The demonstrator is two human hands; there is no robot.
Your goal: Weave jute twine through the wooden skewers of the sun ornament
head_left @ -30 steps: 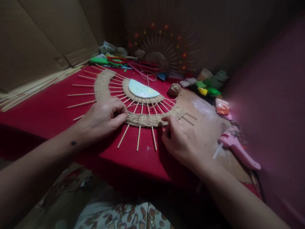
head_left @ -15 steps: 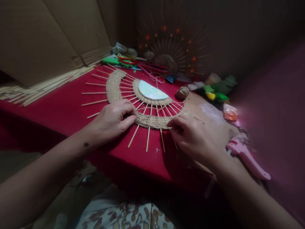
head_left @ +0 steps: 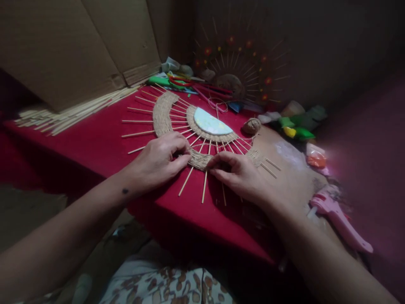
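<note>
"What's the woven piece like?"

"Pale sticks radiating through two tan curved bands, the inner edging a pale blue half-disc."

"Its pose?"

"Spread over the red surface, outer band between left grip and right grip, half-disc beyond both."

I count one pale half-disc, two woven bands curving around it, two hands on its near side and, to its right, one ball of twine and one pink glue gun
</note>
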